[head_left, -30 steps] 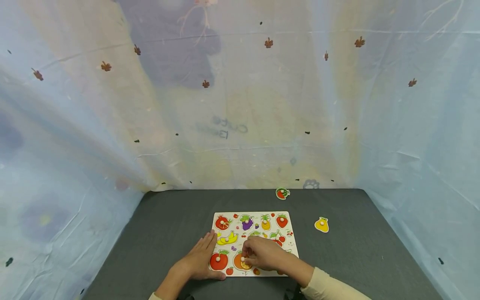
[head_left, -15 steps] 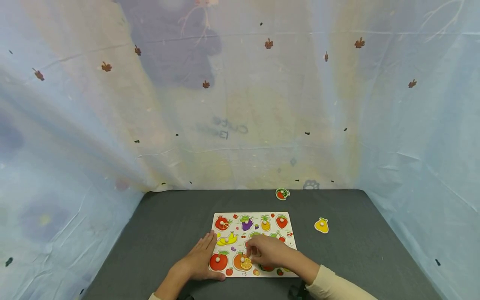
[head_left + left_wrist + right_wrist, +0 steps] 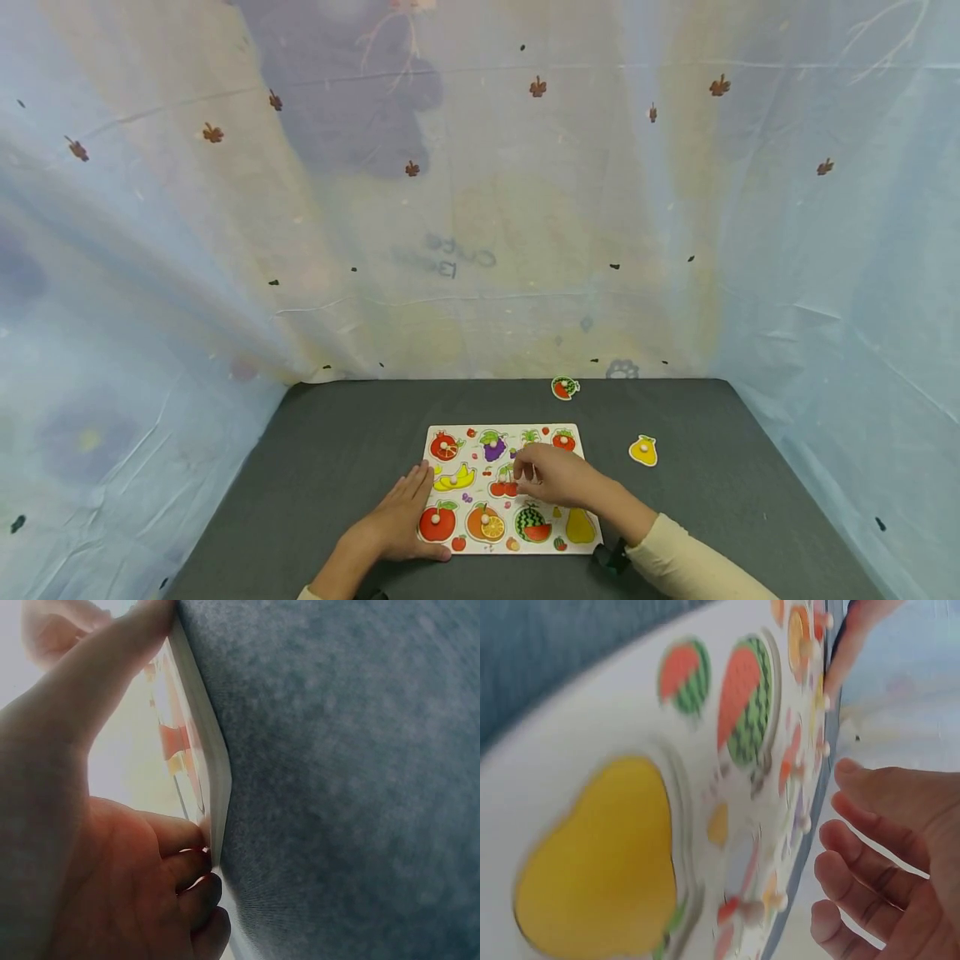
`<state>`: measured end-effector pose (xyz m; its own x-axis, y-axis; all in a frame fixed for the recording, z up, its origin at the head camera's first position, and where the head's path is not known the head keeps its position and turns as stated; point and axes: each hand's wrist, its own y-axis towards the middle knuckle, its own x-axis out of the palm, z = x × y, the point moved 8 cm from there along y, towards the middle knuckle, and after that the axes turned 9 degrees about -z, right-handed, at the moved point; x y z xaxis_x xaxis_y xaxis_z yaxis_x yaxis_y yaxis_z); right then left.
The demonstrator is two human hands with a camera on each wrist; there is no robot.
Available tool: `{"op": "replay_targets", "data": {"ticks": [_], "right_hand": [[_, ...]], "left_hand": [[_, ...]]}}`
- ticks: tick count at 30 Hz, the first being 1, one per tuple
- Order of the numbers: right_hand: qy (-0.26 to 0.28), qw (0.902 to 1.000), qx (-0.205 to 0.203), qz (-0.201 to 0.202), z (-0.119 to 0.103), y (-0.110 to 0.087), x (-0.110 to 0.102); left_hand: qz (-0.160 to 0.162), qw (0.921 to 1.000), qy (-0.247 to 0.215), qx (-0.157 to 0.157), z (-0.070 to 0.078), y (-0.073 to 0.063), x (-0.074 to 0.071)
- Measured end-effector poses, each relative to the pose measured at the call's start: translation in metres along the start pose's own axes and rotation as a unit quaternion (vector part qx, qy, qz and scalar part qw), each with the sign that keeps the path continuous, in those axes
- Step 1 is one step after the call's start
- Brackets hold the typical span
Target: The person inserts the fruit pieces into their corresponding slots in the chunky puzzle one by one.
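A white fruit peg puzzle board (image 3: 489,501) lies on the dark table. My left hand (image 3: 397,517) rests along its left edge, fingers extended and the thumb at the near corner. Over the right middle of the board hovers my right hand (image 3: 558,475); in the right wrist view its bent fingers (image 3: 847,859) are apart from the board and hold nothing. Knobbed pieces on the board include the orange (image 3: 485,522), tomato (image 3: 437,522) and bananas (image 3: 455,477). The watermelon slot (image 3: 533,525) and pear slot (image 3: 580,527) show printed pictures without knobs.
A loose watermelon piece (image 3: 565,387) lies near the far table edge. To the right of the board is a loose pear piece (image 3: 642,450). Pale patterned curtains (image 3: 480,208) enclose the table (image 3: 345,433) at the back and sides.
My right hand has left the orange piece's knob and moved right and away from me, uncovering the watermelon and pear slots. The left hand has stayed put.
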<state>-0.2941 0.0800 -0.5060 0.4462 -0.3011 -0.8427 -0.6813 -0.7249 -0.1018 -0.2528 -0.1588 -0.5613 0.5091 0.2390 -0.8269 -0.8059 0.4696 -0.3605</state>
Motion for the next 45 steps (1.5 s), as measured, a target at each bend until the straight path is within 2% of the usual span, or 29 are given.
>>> {"op": "replay_targets", "data": {"ticks": [6,17,22,28,36,45], "right_hand": [[-0.021,0.9989,0.01,0.042,0.011,-0.004,-0.021],[-0.016,0.9932,0.04,0.108,0.041,-0.004,-0.049],[0.008,0.9891,0.064,0.133,0.058,-0.002,-0.058],[0.039,0.9839,0.094,0.147,0.089,0.003,-0.063],[0.055,0.9707,0.147,0.182,0.12,0.008,-0.073],[0.052,0.9551,0.188,0.223,0.144,0.012,-0.081]], "left_hand": [[0.003,1.0,0.002,0.001,0.0,0.0,0.001],[0.003,1.0,-0.006,0.001,0.001,-0.001,-0.001],[0.003,1.0,-0.009,0.002,0.001,-0.002,-0.001],[0.002,0.9999,-0.01,0.002,0.002,-0.002,-0.001],[0.002,0.9999,-0.015,-0.001,0.0,-0.001,-0.001],[-0.002,1.0,-0.009,0.002,0.002,-0.001,-0.001]]}}
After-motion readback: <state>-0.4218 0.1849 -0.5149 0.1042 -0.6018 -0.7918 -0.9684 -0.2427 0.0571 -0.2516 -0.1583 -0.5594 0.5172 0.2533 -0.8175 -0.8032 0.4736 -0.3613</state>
